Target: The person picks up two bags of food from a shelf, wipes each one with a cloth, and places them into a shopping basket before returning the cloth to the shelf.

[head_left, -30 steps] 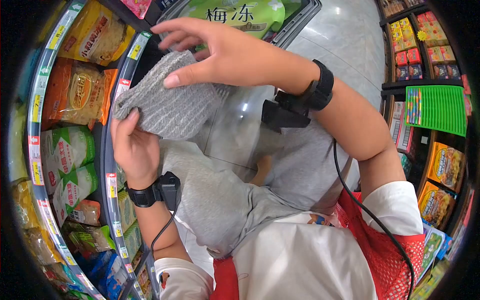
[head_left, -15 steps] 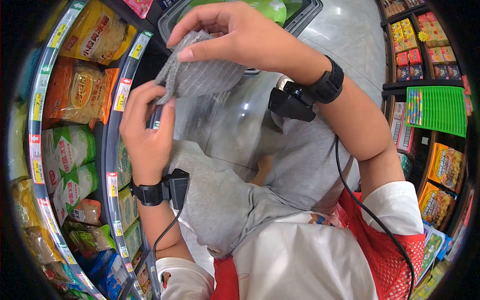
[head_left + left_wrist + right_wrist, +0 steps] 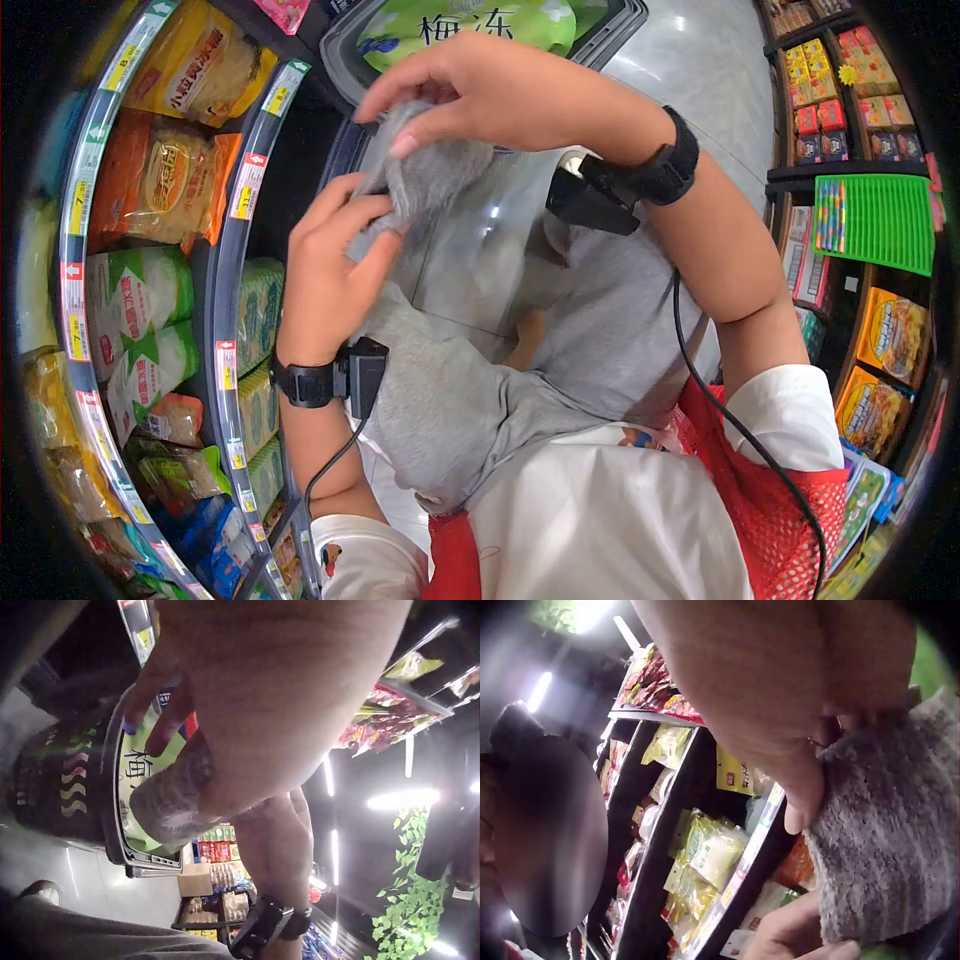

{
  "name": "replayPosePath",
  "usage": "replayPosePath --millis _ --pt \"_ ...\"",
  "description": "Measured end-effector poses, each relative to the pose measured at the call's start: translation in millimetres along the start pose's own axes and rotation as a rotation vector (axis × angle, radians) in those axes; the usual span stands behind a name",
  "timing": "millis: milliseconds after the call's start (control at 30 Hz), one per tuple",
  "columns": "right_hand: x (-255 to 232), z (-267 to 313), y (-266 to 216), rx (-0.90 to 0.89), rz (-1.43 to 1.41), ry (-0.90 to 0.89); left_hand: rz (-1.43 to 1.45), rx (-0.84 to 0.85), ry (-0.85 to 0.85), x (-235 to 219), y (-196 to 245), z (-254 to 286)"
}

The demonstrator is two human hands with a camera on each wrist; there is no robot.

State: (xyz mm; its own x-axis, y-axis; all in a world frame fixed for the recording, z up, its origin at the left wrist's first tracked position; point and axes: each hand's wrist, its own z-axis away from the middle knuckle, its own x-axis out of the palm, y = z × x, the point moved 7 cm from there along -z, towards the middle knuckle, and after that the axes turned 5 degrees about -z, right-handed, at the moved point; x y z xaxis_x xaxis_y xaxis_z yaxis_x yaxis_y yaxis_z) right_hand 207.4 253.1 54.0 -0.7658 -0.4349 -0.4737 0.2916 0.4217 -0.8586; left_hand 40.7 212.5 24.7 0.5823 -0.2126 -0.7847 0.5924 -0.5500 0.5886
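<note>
A grey ribbed cloth [image 3: 440, 170] hangs between both hands in the head view, folded and a little blurred. My right hand [image 3: 490, 100] pinches its upper edge between thumb and fingers. Lower and to the left, my left hand [image 3: 335, 265] holds the near edge with thumb and fingertips. The right wrist view shows the cloth [image 3: 889, 825] close up, gripped at its top and bottom edges. In the left wrist view the cloth [image 3: 176, 795] lies beside the left hand [image 3: 262, 697], partly hidden by it.
Shelves of bagged goods, with a price rail [image 3: 245, 190], stand close on the left. A dark bin [image 3: 112, 787] with a green package [image 3: 490, 25] is at the front. On the right are more shelves with a green rack [image 3: 872, 222]; grey floor [image 3: 690, 80] lies between.
Both hands have shifted right with the cloth, the left hand most. The cloth was spread wide a second ago and is now bunched smaller. The green package shows again above the right hand.
</note>
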Motion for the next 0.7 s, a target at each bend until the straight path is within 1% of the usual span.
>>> replayPosePath --millis 33,100,133,167,233,267,367,400,433,500,533,600,633,667,700 --pt "-7 0 14 0.049 0.222 0.066 -0.033 0.009 -0.004 0 -2 0" --pt "-25 -4 30 0.149 0.672 0.203 0.030 -0.105 0.124 -9 -2 -4" --pt "-38 7 28 0.166 0.739 0.303 0.159 -0.198 0.194 -11 -11 -1" --pt "-37 9 20 0.160 0.456 0.213 0.230 -0.253 0.290 -16 -19 3" --pt "-28 9 6 0.133 -0.106 0.026 0.392 -0.312 0.367 -24 -41 11" --pt "-19 9 0 0.078 -0.235 0.002 0.486 -0.413 0.365 -26 -52 18" --pt "-13 10 47 0.194 0.649 0.088 0.804 -0.547 0.454 -38 -76 49" --pt "-5 9 61 0.325 0.747 0.001 0.891 -0.552 0.484 -44 -88 64" --pt "9 10 59 0.278 0.578 -0.063 0.996 -0.577 0.523 -46 -104 83" --pt "33 12 41 0.172 0.251 -0.190 1.175 -0.725 0.590 -40 -150 125" --pt "43 9 28 0.169 0.206 -0.253 1.139 -0.781 0.605 -36 -170 143" --pt "59 11 29 0.162 0.246 -0.276 1.066 -0.901 0.633 -20 -209 181" --pt "65 13 29 0.161 0.267 -0.285 0.660 -0.919 0.618 -22 -227 199" --pt "68 14 29 0.243 0.272 -0.340 0.258 -0.909 0.584 -23 -242 211" --pt "71 15 32 0.242 0.295 -0.355 -0.137 -0.871 0.535 -22 -252 219"
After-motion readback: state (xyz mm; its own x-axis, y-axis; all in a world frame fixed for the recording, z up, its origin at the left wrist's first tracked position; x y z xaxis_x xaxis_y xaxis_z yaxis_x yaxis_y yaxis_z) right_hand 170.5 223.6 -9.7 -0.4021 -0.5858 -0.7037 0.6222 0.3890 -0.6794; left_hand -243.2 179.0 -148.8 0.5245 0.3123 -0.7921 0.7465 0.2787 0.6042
